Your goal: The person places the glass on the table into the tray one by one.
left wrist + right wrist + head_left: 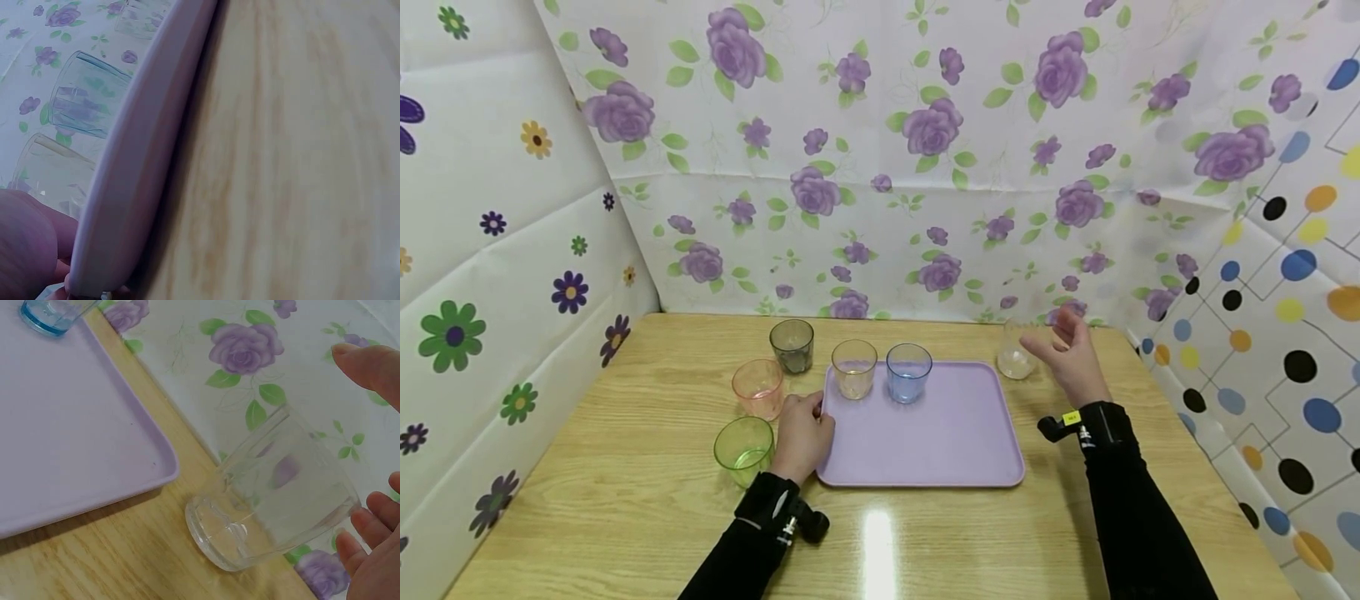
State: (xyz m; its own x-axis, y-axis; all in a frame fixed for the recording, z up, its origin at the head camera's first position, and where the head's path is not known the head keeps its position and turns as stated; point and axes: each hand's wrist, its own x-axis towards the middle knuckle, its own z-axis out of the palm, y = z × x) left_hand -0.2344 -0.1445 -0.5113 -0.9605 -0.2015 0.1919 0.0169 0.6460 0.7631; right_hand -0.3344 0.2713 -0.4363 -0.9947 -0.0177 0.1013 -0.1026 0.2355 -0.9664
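My left hand (pixel 802 435) grips the left rim of a lilac tray (pixel 936 446); in the left wrist view the thumb lies over the tray edge (pixel 140 144), with fingertips partly hidden around the rim. Near the tray's back edge stand a pale amber glass (pixel 854 371) and a blue glass (pixel 908 374). Off the tray's back right corner is a clear glass (pixel 1013 358), upright on the table. Beside it my right hand (pixel 1072 360) is spread, thumb and fingers apart; the right wrist view shows fingertips (pixel 365 519) right at the wall of this glass (pixel 269 494).
Left of the tray, a dark grey glass (pixel 792 347), a pink glass (pixel 758 389) and a green glass (pixel 744 451) stand on the wooden table (pixel 625 467). The green and pink ones are close to my left hand. Patterned cloth (pixel 880 167) hangs behind and at both sides.
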